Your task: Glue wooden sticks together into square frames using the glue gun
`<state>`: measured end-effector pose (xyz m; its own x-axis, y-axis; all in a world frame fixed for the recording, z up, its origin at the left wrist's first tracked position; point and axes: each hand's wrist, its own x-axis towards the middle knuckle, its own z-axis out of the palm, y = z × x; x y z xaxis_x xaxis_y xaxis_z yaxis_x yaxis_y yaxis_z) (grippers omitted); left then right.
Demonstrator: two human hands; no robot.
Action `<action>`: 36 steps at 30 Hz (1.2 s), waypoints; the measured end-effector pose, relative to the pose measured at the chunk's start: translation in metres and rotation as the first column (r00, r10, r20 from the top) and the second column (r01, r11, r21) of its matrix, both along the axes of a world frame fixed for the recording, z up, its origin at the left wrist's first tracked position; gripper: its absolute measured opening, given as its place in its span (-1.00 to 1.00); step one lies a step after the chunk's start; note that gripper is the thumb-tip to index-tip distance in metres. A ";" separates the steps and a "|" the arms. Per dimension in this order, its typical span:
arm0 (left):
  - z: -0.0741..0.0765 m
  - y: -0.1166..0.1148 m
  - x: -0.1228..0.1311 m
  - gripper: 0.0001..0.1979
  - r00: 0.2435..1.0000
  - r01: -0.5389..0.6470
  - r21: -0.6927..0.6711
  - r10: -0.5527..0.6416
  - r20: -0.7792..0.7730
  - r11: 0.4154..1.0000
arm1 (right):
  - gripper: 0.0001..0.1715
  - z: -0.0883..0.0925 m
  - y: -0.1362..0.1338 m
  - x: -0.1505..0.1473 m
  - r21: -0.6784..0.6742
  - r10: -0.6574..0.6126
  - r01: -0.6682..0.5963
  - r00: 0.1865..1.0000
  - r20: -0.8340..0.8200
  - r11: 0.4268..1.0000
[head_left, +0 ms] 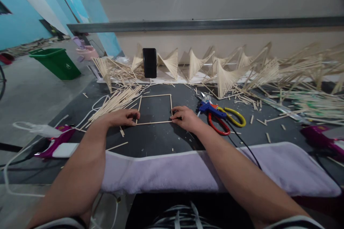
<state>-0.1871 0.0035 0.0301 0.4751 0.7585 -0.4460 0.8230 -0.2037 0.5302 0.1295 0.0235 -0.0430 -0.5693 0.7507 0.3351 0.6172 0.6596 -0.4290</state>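
Observation:
A square frame of thin wooden sticks (156, 123) lies flat on the dark tabletop (156, 139). My left hand (126, 117) pinches its near left corner. At the near right corner, my right hand (184, 117) has thumb and finger closed on the frame. Left of the frame is a pile of loose wooden sticks (118, 102), close by my left hand. To the right of my right hand lie a blue glue gun (212, 110), red-handled pliers (219, 125) and a yellow-handled tool (236, 116), bunched together.
Twisted stick structures (199, 64) line the back, with a black phone (149, 63) upright among them. A lilac towel (161, 173) covers the front edge. A power strip with white plugs (57, 141) and a cable are at left. Beyond the table stands a green bin (57, 64).

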 end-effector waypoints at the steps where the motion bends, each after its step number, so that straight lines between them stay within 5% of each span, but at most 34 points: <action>1: 0.000 0.000 0.000 -0.68 1.000 0.001 -0.001 -0.001 0.000 1.000 | -0.83 0.000 0.000 0.000 -0.002 -0.001 0.001 1.000 0.000 1.000; 10: 0.001 0.002 0.000 -0.68 1.000 0.011 0.012 -0.011 0.003 1.000 | -0.81 0.006 -0.003 -0.001 -0.031 -0.022 0.023 0.999 0.025 0.999; 20: -0.017 0.011 -0.003 -0.65 0.999 -0.032 0.031 0.032 -0.008 0.999 | -0.81 0.020 -0.006 -0.002 -0.072 -0.042 0.049 0.995 0.090 0.996; 30: 0.003 0.006 0.002 -0.63 0.995 0.029 -0.015 -0.031 -0.090 0.999 | -0.81 0.018 -0.006 -0.003 -0.087 -0.048 0.055 0.996 0.075 0.995; 36: -0.001 0.009 -0.003 -0.62 0.994 0.042 -0.020 -0.044 -0.102 0.999 | -0.80 0.020 -0.008 -0.003 -0.087 -0.045 0.052 0.995 0.085 0.995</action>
<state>-0.1896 0.0121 0.0291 0.4583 0.7299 -0.5071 0.8639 -0.2319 0.4470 0.1267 0.0158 -0.0227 -0.5544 0.8029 0.2192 0.6833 0.5894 -0.4309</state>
